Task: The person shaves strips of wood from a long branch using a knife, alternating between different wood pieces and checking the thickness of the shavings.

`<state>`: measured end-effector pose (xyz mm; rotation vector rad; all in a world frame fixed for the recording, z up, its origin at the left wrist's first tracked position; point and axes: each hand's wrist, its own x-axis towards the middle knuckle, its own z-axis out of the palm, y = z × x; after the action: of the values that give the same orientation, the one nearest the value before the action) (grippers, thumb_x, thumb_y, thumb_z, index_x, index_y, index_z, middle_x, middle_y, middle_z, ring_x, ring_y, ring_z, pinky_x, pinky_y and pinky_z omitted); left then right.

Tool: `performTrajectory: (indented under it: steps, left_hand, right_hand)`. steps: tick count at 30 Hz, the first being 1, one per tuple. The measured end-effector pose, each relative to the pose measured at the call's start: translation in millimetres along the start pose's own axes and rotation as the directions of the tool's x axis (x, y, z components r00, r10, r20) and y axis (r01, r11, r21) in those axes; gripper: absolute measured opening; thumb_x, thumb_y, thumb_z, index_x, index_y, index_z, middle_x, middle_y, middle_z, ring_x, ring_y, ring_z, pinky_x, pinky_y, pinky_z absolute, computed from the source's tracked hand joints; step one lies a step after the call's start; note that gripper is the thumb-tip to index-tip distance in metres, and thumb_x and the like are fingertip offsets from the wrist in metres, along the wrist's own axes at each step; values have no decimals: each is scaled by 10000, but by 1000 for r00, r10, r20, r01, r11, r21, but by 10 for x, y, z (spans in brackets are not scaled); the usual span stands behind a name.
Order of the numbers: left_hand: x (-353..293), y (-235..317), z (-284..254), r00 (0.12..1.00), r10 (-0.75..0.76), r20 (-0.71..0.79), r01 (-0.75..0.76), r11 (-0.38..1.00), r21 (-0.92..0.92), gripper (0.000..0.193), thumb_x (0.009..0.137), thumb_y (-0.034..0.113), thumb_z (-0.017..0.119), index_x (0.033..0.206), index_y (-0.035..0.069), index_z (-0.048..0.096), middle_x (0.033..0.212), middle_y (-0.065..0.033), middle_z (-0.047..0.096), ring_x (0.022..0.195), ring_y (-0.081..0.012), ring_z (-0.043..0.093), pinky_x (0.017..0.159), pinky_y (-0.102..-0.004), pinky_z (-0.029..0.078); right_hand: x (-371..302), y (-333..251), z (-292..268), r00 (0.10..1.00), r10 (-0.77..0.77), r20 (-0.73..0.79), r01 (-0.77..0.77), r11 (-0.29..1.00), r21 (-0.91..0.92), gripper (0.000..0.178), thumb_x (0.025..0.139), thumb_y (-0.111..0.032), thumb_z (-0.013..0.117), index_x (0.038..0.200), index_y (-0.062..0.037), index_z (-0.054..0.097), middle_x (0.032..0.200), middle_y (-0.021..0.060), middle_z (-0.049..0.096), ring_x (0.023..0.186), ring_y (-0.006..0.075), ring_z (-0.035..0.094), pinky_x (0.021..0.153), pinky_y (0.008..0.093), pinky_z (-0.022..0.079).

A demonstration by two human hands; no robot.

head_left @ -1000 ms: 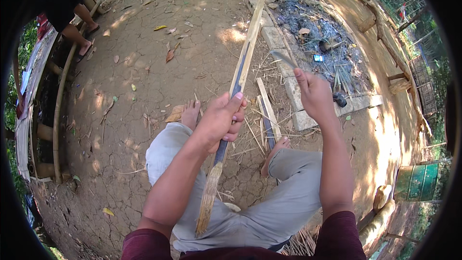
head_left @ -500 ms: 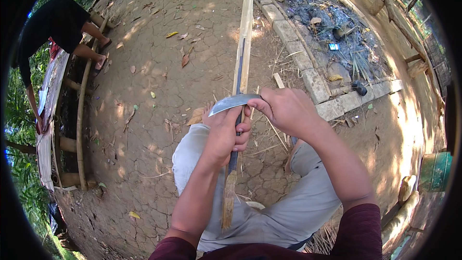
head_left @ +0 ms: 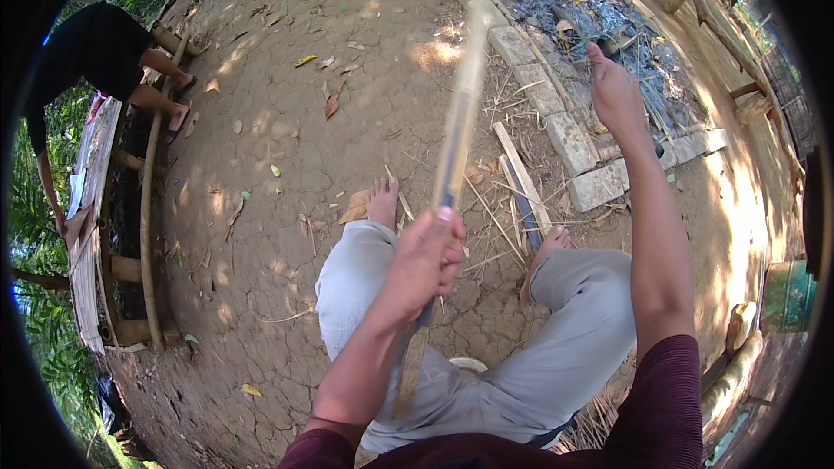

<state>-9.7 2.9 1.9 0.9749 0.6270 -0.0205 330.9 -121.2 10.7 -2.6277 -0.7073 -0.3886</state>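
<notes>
A long, pale bamboo strip (head_left: 460,122) with a dark stripe stands out in front of me, blurred by motion. Around its lower part my left hand (head_left: 423,265) is closed, and the frayed near end hangs between my knees. My right hand (head_left: 618,100) is raised to the far right, apart from the strip, closed with the thumb up. Half a second earlier it held a curved knife; the fist hides the handle and no blade shows clearly now. More split strips (head_left: 526,182) lie on the ground by my right foot.
A fire pit edged with stone blocks (head_left: 569,141) holds ash and a dark can (head_left: 615,42). At the left, a person (head_left: 91,52) bends over a bamboo bench (head_left: 87,217). Dry leaves and shavings lie on cracked earth. A green container (head_left: 786,295) stands at right.
My right hand has left the strip and swung up and away to the right. The strip's far end has tilted right, and my left hand has slid or shifted slightly nearer me.
</notes>
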Motion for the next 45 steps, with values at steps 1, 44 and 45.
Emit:
performTrajectory:
  steps: [1,44,45]
  left_hand:
    - [63,100,-38,995,83,-48,-85,996,-36,292,1059,383,386,969,120,474,643,60,333,444,-20,248,373,-196,212]
    - [145,161,50,996,61,-64,-71,983,-168,344,1056,423,376,964,103,462,635,38,350,437,-30,257,374,-205,219]
    - [183,196,69,998,43,-36,-49,986,-160,330,1058,406,378,967,101,465,628,36,348,431,-32,258,370,-208,219]
  right_hand:
    - [-8,-67,-43,1000,15,24,-16,998,58,699,1030,-572,287,832,9,623,641,195,583,620,312,604,588,447,455]
    - [-581,-584,-196,958,-30,286,-70,940,335,790,972,-672,355,671,28,564,547,141,479,525,249,436,552,443,384]
    - [-621,-662,-172,938,-92,334,-51,917,396,783,966,-676,374,679,29,560,543,123,450,521,233,385,531,431,362]
